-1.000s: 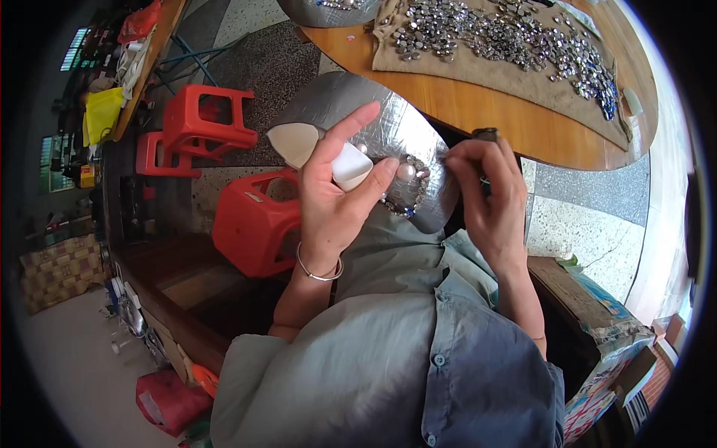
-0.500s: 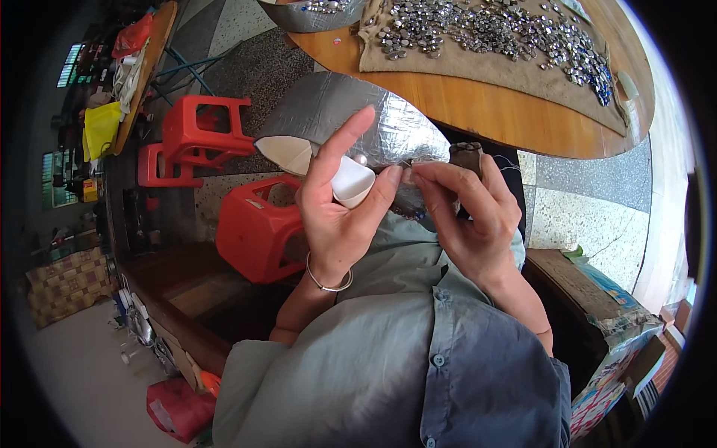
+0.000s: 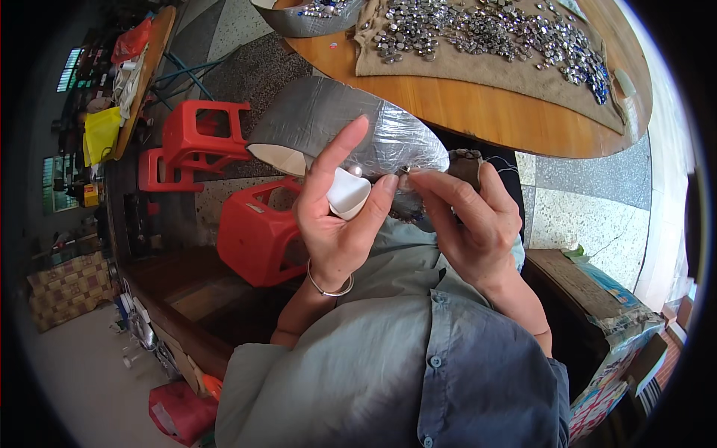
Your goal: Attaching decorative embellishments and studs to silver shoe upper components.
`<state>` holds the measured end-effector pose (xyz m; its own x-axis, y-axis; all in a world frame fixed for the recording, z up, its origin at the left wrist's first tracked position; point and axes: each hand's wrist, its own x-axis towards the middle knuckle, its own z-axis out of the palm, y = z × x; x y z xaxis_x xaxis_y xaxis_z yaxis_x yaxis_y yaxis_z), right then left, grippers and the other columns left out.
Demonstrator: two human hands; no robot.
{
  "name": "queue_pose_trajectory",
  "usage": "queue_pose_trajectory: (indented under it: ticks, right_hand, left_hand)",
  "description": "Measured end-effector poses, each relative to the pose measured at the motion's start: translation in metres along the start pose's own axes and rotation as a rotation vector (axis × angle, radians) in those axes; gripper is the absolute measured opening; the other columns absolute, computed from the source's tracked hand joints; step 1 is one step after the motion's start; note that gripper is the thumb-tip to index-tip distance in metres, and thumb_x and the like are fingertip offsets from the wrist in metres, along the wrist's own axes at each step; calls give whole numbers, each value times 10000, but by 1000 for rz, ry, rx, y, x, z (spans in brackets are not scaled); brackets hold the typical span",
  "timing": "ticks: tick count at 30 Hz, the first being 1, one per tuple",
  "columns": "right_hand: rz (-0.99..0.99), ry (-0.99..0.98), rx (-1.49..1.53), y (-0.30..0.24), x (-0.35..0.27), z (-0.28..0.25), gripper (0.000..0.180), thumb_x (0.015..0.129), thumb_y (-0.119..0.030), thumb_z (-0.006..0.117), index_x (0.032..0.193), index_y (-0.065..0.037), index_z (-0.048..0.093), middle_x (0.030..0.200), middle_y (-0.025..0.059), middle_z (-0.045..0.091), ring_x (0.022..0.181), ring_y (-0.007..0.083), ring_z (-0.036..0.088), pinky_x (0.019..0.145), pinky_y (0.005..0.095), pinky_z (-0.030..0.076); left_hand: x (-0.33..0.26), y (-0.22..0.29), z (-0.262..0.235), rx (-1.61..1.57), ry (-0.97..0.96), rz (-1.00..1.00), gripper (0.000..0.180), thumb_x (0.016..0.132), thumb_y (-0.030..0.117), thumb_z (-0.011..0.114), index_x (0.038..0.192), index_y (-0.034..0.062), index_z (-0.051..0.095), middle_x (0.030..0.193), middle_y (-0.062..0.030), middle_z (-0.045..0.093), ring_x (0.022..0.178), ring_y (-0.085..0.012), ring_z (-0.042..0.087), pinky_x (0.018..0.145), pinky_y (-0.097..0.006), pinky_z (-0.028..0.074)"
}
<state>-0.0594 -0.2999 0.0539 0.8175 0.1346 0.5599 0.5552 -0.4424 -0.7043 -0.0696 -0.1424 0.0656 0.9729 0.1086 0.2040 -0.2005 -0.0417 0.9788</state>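
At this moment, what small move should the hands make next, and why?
Probably ease the small silvery bead off the white cup-shaped holder with the right hand: its fingers pinch right beside the bead, while the left hand cradles the holder.

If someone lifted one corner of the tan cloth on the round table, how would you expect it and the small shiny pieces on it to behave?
The tan cloth lies flat with soft, uneven edges, so it is probably floppy and would sag. The small shiny pieces lie loose in a dense scatter, so they would likely slide together or spill onto the wooden table.
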Motion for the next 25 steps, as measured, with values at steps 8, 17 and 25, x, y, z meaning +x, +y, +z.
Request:
queue_pose_trajectory:
  ticks: [8, 17, 25]
  right_hand:
    - [-34, 63, 1, -3, 2, 2, 301, 646, 77, 713, 915, -52, 673, 650, 49, 486, 523, 167, 447, 436, 262, 349]
    - [14, 63, 71, 6, 6, 9, 263, 680, 78, 669, 917, -29, 637, 681, 83, 482, 548, 207, 477, 472, 286, 392]
    - [370, 151, 538, -5, 9, 12, 220, 798, 40, 634, 987, -7, 530, 796, 68, 604, 701, 164, 626, 593, 230, 497]
  left_hand:
    - [-2, -8, 3, 138, 46, 133, 466, 766, -45, 655, 1211, -34, 518, 1167, -101, 581, 882, -101, 573, 744, -223, 468]
    - [11, -15, 18, 650, 125, 800, 415, 681, -117, 643, 1064, 43, 650, 941, -132, 672, 834, -276, 658, 768, -369, 512]
    - [16, -12, 11, 495, -47, 735, 383, 723, -93, 630, 1063, 79, 665, 949, -115, 677, 858, -267, 660, 784, -367, 511]
